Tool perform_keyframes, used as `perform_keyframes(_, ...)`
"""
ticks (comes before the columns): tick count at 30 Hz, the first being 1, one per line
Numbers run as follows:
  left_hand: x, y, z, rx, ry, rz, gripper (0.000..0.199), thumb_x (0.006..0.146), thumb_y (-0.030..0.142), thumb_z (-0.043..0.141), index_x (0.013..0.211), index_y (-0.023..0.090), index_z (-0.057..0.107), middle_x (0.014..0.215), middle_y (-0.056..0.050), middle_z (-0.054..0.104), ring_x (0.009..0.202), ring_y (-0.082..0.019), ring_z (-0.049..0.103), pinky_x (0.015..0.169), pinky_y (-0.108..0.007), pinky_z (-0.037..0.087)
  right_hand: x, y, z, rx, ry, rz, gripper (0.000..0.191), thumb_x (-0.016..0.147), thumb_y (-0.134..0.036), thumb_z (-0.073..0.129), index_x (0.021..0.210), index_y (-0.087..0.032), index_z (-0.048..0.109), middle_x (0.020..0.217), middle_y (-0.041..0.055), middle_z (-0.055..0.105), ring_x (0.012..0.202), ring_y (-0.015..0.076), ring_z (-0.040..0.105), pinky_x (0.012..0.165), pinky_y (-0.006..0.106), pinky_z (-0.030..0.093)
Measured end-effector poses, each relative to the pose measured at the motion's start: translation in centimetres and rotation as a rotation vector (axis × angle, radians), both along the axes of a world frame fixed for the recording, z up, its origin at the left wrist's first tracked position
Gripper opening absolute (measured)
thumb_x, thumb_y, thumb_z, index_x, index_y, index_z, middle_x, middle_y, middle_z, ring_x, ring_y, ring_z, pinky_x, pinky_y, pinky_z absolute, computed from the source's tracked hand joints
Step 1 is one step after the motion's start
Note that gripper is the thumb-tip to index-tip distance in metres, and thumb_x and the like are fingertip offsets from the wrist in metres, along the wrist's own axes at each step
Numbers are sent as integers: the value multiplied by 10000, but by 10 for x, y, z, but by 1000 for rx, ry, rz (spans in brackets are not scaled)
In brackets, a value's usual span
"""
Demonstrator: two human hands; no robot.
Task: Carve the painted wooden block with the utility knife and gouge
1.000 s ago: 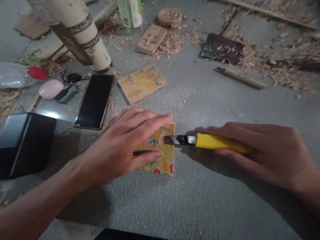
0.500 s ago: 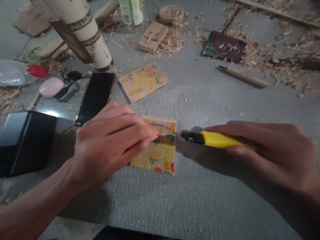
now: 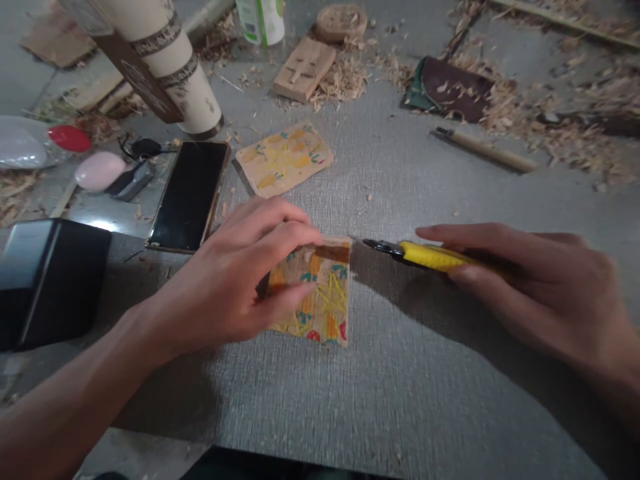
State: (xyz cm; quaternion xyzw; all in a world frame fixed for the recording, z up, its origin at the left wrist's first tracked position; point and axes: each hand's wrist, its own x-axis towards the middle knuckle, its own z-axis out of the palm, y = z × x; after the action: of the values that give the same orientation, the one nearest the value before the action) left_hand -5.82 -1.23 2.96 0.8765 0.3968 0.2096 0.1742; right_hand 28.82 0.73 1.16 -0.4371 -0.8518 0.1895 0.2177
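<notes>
A thin wooden piece point(image 3: 333, 300) painted with yellow, orange, teal and red figures lies flat on the grey surface. My left hand point(image 3: 235, 280) is over its left part, thumb and fingers spread apart. Its fingertips are near the far edge, and the thumb is over the painted face; whether they press on it I cannot tell. To the right, my right hand point(image 3: 540, 287) grips a yellow-handled utility knife point(image 3: 430, 257) with a black front end. The knife points left toward the piece's far right corner, and its thin tip is hard to make out.
Behind the hands lies a second painted wooden piece point(image 3: 285, 157). A phone point(image 3: 190, 197), a black box point(image 3: 55, 280) and a patterned cylinder point(image 3: 193, 87) are on the left. Farther back are carved wood blocks point(image 3: 305, 67), a wooden-handled tool point(image 3: 487, 150), a dark pouch point(image 3: 455, 87) and shavings.
My left hand has loosened from a pinch, its thumb now apart from the fingers, which moved toward the far edge. The knife in my right hand has shifted slightly away from me.
</notes>
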Motion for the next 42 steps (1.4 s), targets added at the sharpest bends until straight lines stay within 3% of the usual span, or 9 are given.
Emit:
perform_keyframes(3, -2, 1, 3, -186, 112, -58, 814, 879, 539, 848, 1573, 345, 471, 1579, -102, 559, 1475, -396, 541, 1221, -575, 462, 0, 1, 1, 47, -22, 11, 371, 1067, -332, 657, 1430, -372, 720, 1187, -23, 853, 842, 156, 810, 713, 238, 604)
perform_keyframes(6, -3, 1, 5, -238, 173, -83, 1053, 803, 608, 911, 1667, 339, 373, 1682, -126, 479, 1556, -437, 462, 1273, -630, 408, 0, 2, 0, 66, 4, 23, 355, 1062, -311, 659, 1405, -355, 740, 1200, -8, 851, 913, 170, 819, 755, 240, 613)
perform_keyframes(15, -1, 0, -2, -177, 178, -53, 991, 853, 668, 859, 1612, 164, 468, 1595, -215, 554, 1469, -424, 555, 1233, -587, 474, -3, 0, 2, 26, 16, 46, 356, 1122, -290, 538, 1431, -387, 688, 1149, -11, 828, 945, 196, 806, 656, 301, 576)
perform_keyframes(21, 6, -5, -5, -148, 156, 32, 1002, 852, 583, 883, 1635, 172, 412, 1613, -213, 534, 1502, -422, 517, 1252, -600, 449, -7, -7, 2, -2, -20, 72, 449, 1070, -331, 637, 1516, -385, 622, 1290, -6, 805, 1004, 220, 805, 774, 328, 636)
perform_keyframes(24, 4, -5, -4, -169, 153, 23, 1077, 797, 605, 913, 1644, 184, 398, 1646, -209, 510, 1527, -429, 497, 1256, -603, 444, -12, -14, 3, -16, -30, 116, 502, 1066, -253, 613, 1547, -393, 594, 1310, -4, 798, 993, 200, 805, 716, 294, 622)
perform_keyframes(26, 2, -4, -2, -110, 93, 44, 933, 862, 628, 858, 1583, 172, 480, 1595, -200, 568, 1490, -403, 546, 1224, -567, 480, -14, -17, 4, -38, -23, 144, 526, 1072, -230, 591, 1570, -399, 572, 1310, 3, 794, 990, 192, 805, 662, 276, 601)
perform_keyframes(30, -2, 0, 2, 170, -107, 201, 81, 1038, 277, 723, 1088, 217, 741, 1041, -30, 796, 972, -192, 756, 894, -315, 589, -12, -14, 3, -52, 31, 129, 467, 1070, -315, 646, 1531, -385, 617, 1301, -15, 803, 985, 173, 800, 755, 262, 618)
perform_keyframes(34, -2, 0, 5, 261, -227, 213, 148, 1016, 178, 750, 873, 214, 755, 767, 40, 764, 653, -95, 682, 642, -229, 521, -9, -8, 0, -76, 99, -8, 416, 1054, -385, 689, 1469, -390, 686, 1312, -38, 811, 1026, 170, 793, 830, 260, 604)
perform_keyframes(42, -1, -3, 4, 199, -198, 176, 282, 1096, 265, 662, 823, 198, 684, 666, 63, 678, 599, -65, 638, 629, -196, 501, -11, -8, -2, -83, 121, -113, 404, 1033, -414, 701, 1435, -450, 706, 1322, -84, 804, 1052, 131, 774, 833, 209, 555)
